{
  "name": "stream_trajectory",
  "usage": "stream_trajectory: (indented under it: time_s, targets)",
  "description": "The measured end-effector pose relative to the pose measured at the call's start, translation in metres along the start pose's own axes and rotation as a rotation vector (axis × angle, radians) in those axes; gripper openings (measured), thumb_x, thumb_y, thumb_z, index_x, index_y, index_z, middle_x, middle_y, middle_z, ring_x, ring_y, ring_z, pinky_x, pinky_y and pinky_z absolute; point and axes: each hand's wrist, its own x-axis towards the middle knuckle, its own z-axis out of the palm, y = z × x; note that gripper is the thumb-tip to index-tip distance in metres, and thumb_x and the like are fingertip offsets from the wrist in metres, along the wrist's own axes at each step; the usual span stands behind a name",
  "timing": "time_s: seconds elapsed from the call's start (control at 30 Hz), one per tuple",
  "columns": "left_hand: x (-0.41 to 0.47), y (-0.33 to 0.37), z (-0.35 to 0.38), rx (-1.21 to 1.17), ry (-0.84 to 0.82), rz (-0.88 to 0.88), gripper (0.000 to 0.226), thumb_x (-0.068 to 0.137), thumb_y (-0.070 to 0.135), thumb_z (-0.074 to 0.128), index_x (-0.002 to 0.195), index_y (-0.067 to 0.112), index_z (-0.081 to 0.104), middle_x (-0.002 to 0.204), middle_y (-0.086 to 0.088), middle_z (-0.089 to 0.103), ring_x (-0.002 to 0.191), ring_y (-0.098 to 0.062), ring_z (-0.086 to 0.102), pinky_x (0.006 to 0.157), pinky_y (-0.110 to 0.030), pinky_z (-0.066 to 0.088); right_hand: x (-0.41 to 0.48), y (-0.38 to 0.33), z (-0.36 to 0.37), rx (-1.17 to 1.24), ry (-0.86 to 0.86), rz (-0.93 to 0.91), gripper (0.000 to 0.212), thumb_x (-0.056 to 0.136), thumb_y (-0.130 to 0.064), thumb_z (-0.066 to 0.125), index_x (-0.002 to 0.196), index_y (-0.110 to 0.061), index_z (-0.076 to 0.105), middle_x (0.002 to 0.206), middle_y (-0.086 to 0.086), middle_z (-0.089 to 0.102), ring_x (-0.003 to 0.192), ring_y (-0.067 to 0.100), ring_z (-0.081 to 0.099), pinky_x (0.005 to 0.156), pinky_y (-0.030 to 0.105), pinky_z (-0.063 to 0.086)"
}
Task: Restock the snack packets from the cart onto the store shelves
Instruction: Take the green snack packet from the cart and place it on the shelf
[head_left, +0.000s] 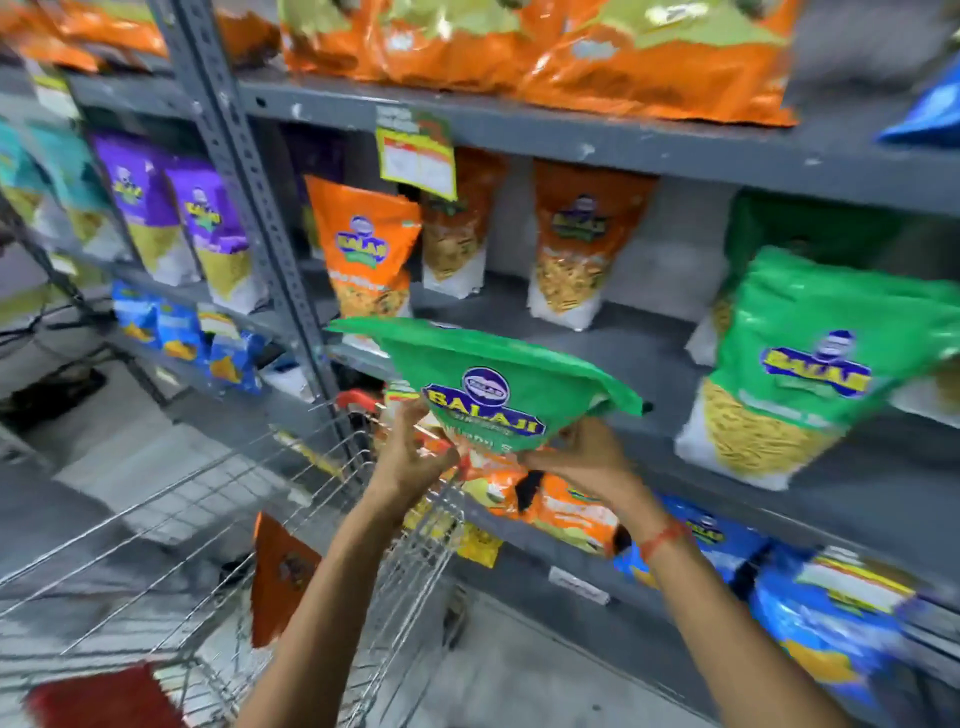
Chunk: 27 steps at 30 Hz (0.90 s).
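Observation:
A green snack packet (485, 382) with a blue and yellow logo is held up in front of the middle grey shelf (639, 358), its top bent forward. My left hand (410, 457) grips its lower left edge. My right hand (587, 457) grips its lower right edge. Both hands are above the far corner of the wire cart (218, 525). An orange packet (283, 577) stands inside the cart against its right side. On the middle shelf to the right stands another green packet (800, 364).
Orange packets (366, 244) stand on the middle shelf behind the held one, with a gap of bare shelf between them and the green ones. Purple packets (208, 228) fill the left bay. Blue packets (831, 613) and an orange packet (566, 506) sit on the lower shelf. A yellow price tag (418, 156) hangs from the shelf above.

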Motion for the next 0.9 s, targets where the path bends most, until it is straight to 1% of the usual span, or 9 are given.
stream_trajectory:
  time_s: [0.07, 0.17, 0.27, 0.33, 0.43, 0.5, 0.63, 0.77, 0.9]
  targets:
    - [-0.008, 0.011, 0.026, 0.083, -0.163, -0.025, 0.056, 0.061, 0.022, 0.08, 0.105, 0.024, 0.045, 0.101, -0.004, 0.057, 0.096, -0.017, 0.053, 0.089, -0.04, 0.049, -0.021, 0.014, -0.037, -0.026, 0.06, -0.072, 0.065, 0.061, -0.008, 0.085, 0.119, -0.01, 0.056, 0.124, 0.007, 0.063, 0.098, -0.008, 0.059, 0.091, 0.011, 0.049]
    - [-0.018, 0.031, 0.074, 0.214, -0.352, -0.048, 0.036, 0.068, 0.024, 0.081, 0.076, 0.007, 0.051, 0.067, -0.019, 0.049, 0.056, -0.004, 0.042, 0.051, -0.036, 0.041, -0.053, 0.034, -0.086, -0.019, 0.044, -0.097, 0.075, 0.062, -0.006, 0.085, 0.126, -0.018, 0.049, 0.12, -0.01, 0.055, 0.104, -0.012, 0.047, 0.084, -0.005, 0.04]
    - [-0.022, 0.045, 0.131, 0.222, -0.441, 0.036, 0.041, 0.059, 0.031, 0.085, 0.084, 0.015, 0.057, 0.079, -0.01, 0.067, 0.065, -0.002, 0.06, 0.067, -0.038, 0.054, -0.085, 0.063, -0.131, 0.045, 0.119, -0.067, 0.082, 0.059, -0.003, 0.086, 0.12, -0.035, 0.041, 0.117, -0.015, 0.057, 0.099, -0.01, 0.056, 0.093, 0.021, 0.049]
    - [-0.024, 0.047, 0.168, 0.158, -0.501, 0.064, 0.043, 0.064, 0.011, 0.082, 0.089, 0.027, 0.052, 0.089, 0.008, 0.065, 0.071, 0.017, 0.06, 0.073, -0.015, 0.051, -0.105, 0.083, -0.159, 0.087, 0.173, -0.003, 0.083, 0.058, 0.002, 0.085, 0.118, -0.033, 0.04, 0.116, -0.008, 0.058, 0.105, 0.004, 0.058, 0.096, 0.037, 0.051]
    - [-0.034, 0.049, 0.231, 0.109, -0.59, 0.072, 0.059, 0.053, 0.026, 0.085, 0.104, 0.027, 0.054, 0.106, -0.001, 0.069, 0.102, -0.011, 0.065, 0.092, -0.032, 0.053, -0.14, 0.115, -0.201, 0.125, 0.312, 0.094, 0.079, 0.053, -0.001, 0.087, 0.117, -0.021, 0.046, 0.118, 0.002, 0.062, 0.112, 0.024, 0.06, 0.099, 0.051, 0.049]
    - [-0.041, 0.047, 0.27, 0.082, -0.625, 0.054, 0.062, 0.056, 0.022, 0.086, 0.109, 0.023, 0.052, 0.108, -0.006, 0.068, 0.106, -0.026, 0.063, 0.088, -0.036, 0.054, -0.159, 0.136, -0.227, 0.081, 0.384, 0.16, 0.073, 0.051, -0.008, 0.089, 0.114, -0.017, 0.052, 0.117, 0.009, 0.066, 0.11, 0.025, 0.063, 0.099, 0.052, 0.049]
    - [-0.068, 0.062, 0.343, 0.022, -0.614, 0.047, 0.061, 0.046, 0.037, 0.084, 0.096, 0.03, 0.049, 0.099, -0.005, 0.067, 0.094, -0.025, 0.063, 0.085, -0.041, 0.052, -0.194, 0.17, -0.268, 0.054, 0.559, 0.24, 0.058, 0.056, -0.013, 0.088, 0.107, -0.011, 0.062, 0.094, 0.0, 0.07, 0.088, 0.001, 0.064, 0.088, 0.018, 0.053]
    - [-0.082, 0.096, 0.414, -0.058, -0.675, 0.081, 0.072, 0.051, 0.025, 0.087, 0.112, 0.011, 0.052, 0.11, -0.012, 0.066, 0.1, -0.019, 0.06, 0.09, -0.039, 0.049, -0.221, 0.195, -0.304, 0.139, 0.774, 0.214, 0.052, 0.06, -0.012, 0.085, 0.106, -0.012, 0.062, 0.105, 0.012, 0.067, 0.1, 0.025, 0.061, 0.1, 0.049, 0.045]
    - [-0.071, 0.109, 0.471, -0.069, -0.733, 0.089, 0.1, 0.028, 0.052, 0.081, 0.116, 0.016, 0.051, 0.113, -0.005, 0.064, 0.105, -0.016, 0.059, 0.094, -0.035, 0.048, -0.231, 0.213, -0.333, 0.212, 0.874, 0.194, 0.046, 0.07, 0.0, 0.077, 0.111, -0.01, 0.06, 0.115, 0.015, 0.064, 0.113, 0.028, 0.057, 0.105, 0.049, 0.04]
